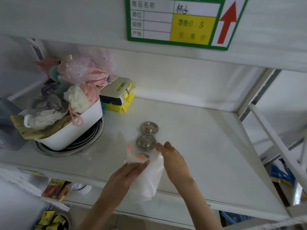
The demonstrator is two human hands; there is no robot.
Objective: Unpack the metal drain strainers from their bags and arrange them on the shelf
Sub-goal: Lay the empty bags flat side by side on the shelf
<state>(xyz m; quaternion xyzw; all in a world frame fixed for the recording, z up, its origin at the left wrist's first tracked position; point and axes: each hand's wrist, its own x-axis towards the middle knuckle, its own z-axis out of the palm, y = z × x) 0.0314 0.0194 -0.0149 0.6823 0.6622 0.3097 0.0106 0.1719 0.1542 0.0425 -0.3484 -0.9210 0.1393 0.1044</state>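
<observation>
White shelf [191,130] fills the frame. Low in the centre, our left hand [131,170] pinches the mouth of a thin, crinkly plastic bag [149,178]; our right hand [172,156] reaches its fingertips to the nearer strainer [146,143], grip unclear. Beyond it sits a second strainer [149,128]. They look stiff, light and slick; we judge the raised centre knob the best hold.

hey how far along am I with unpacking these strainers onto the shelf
Done: two round metal drain strainers, far one and near one, sit in a line on the white shelf. In hand: your left hand and right hand hold a translucent white plastic bag at its opening. Left: emptying it; its contents are unclear.
</observation>
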